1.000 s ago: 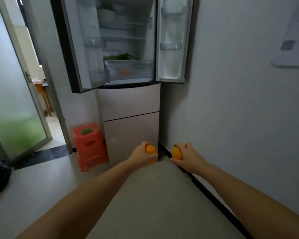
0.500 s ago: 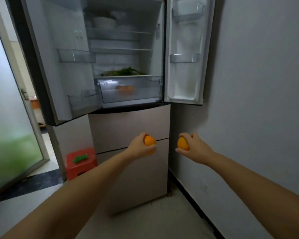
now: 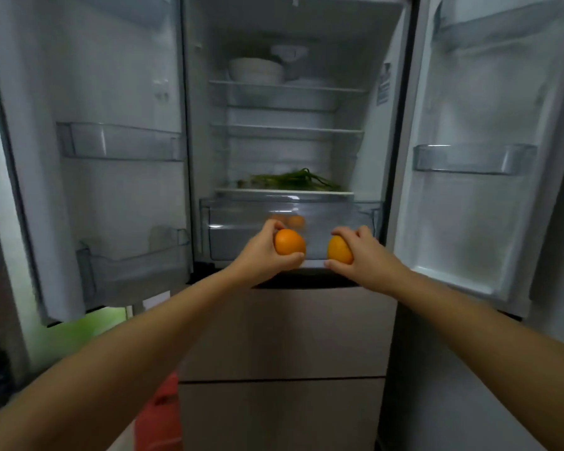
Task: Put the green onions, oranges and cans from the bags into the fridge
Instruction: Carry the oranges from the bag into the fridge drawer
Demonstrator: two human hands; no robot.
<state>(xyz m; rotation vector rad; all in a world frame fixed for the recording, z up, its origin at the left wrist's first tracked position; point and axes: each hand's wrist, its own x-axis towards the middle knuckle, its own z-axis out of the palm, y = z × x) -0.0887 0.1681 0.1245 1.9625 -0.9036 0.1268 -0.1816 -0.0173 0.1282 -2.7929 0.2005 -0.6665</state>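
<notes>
The fridge (image 3: 287,333) stands straight ahead with both upper doors swung open. My left hand (image 3: 262,255) grips one orange (image 3: 289,242), and my right hand (image 3: 360,255) grips a second orange (image 3: 338,250). Both are held side by side just in front of the clear crisper drawer (image 3: 339,216). Through the drawer's front another orange (image 3: 293,221) shows dimly inside. A bunch of green onions (image 3: 293,181) lies on the glass shelf right above the drawer. No cans or bags are in view.
A white bowl (image 3: 256,70) sits on the top shelf. The left door's bins (image 3: 121,141) and the right door's bin (image 3: 472,157) flank my arms. A red stool (image 3: 160,415) stands on the floor at the fridge's lower left. Closed lower drawers (image 3: 284,415) are below.
I have come up close to the fridge. Both hands have risen with their oranges from floor level to the front of the crisper drawer.
</notes>
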